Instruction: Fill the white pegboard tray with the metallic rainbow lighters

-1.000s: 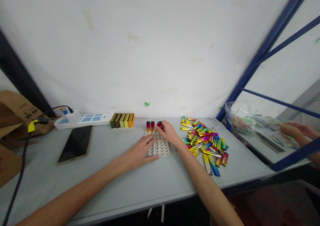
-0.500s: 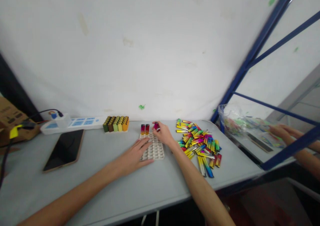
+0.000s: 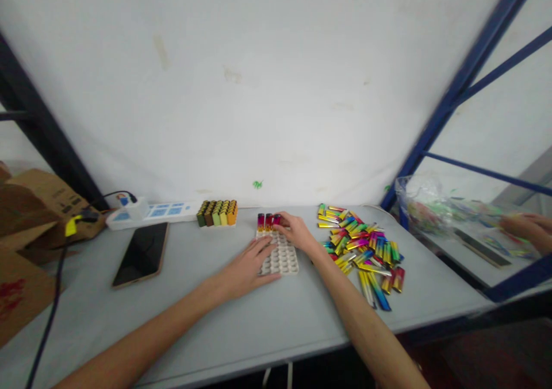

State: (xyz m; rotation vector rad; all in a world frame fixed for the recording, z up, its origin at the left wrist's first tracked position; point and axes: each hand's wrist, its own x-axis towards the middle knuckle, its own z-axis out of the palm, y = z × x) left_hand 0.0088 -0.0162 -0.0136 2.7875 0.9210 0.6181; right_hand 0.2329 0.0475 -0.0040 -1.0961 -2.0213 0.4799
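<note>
A white tray with rows of holes (image 3: 285, 261) lies on the table in front of me. Along its far edge two red-and-gold metallic lighters (image 3: 264, 222) stand upright. With its fingertips, my right hand (image 3: 297, 231) grips a third lighter (image 3: 276, 220) beside them, upright at the same far row; its lower end is partly hidden. My left hand (image 3: 250, 265) rests over the tray's left side, fingers stretched out, holding nothing. To the right is a loose pile of shiny multicoloured lighters (image 3: 357, 245).
A block of upright lighters (image 3: 218, 213) stands at the back left, near a power strip (image 3: 159, 211). A dark-screened tablet (image 3: 142, 254) lies on the left, with cardboard boxes (image 3: 38, 205) beyond. At right, a blue metal frame (image 3: 431, 126) borders another table, where a co-worker's hand (image 3: 524, 231) shows.
My right hand has brought the third lighter down into line beside the two standing ones. The left hand stays on the tray. The whole view has shifted, so things appear further right.
</note>
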